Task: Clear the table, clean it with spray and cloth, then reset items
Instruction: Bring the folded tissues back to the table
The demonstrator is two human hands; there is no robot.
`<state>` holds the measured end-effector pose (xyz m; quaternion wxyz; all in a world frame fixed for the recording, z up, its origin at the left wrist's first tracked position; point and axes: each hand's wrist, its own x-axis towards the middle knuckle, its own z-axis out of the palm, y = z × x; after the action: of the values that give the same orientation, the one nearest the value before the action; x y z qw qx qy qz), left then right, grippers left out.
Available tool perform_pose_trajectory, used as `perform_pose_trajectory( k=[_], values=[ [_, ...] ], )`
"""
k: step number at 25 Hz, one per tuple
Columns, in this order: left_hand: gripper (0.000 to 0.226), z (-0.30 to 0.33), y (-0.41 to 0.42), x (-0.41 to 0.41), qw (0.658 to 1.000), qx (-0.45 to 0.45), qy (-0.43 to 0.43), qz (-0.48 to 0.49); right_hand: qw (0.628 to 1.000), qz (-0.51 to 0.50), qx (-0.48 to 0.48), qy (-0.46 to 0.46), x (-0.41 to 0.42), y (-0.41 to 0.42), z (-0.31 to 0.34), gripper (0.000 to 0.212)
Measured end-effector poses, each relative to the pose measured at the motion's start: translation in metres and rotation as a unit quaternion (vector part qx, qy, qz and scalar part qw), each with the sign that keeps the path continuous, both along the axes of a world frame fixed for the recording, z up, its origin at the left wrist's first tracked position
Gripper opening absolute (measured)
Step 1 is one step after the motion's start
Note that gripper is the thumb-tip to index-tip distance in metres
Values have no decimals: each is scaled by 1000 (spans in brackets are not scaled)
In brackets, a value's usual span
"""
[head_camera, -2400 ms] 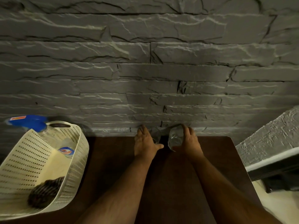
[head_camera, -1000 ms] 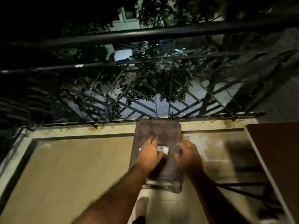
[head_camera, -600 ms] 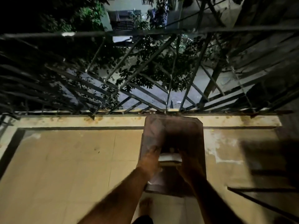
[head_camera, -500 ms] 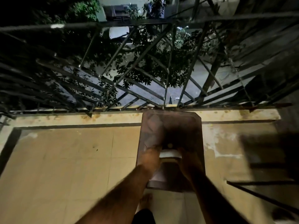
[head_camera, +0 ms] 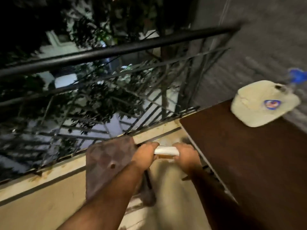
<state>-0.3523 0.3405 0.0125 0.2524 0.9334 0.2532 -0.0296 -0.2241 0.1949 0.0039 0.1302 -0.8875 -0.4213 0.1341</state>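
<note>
A small white object [head_camera: 166, 150], too blurred to identify, is held between both hands above the floor [head_camera: 41, 205], beside the bench [head_camera: 249, 163]. The left hand [head_camera: 144, 156] is curled around its left end, and the right hand [head_camera: 186, 156] is curled around its right end; each grip is closed on it. A brown stool [head_camera: 106, 165] is seen under the left forearm. A cream basket [head_camera: 259, 103] rests on the bench's far corner, with a blue spray bottle [head_camera: 297, 77] head showing behind it. A black railing [head_camera: 116, 50] borders the floor.

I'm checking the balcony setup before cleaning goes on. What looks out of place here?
The cream basket sits at the dark table's far corner, seemingly overhanging the edge; blur prevents certainty. Nothing looks spilled.
</note>
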Motion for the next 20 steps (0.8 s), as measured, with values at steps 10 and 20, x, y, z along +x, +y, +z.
perform_pose_trajectory(
  k=[10, 20],
  values=[
    [58, 94, -280, 239, 943, 21, -106, -314, 942, -330, 15, -53, 121, -334, 119, 39],
    [56, 87, -485, 365, 855, -25, -72, -514, 845, -535, 19, -18, 158, -519, 113, 40]
  ],
)
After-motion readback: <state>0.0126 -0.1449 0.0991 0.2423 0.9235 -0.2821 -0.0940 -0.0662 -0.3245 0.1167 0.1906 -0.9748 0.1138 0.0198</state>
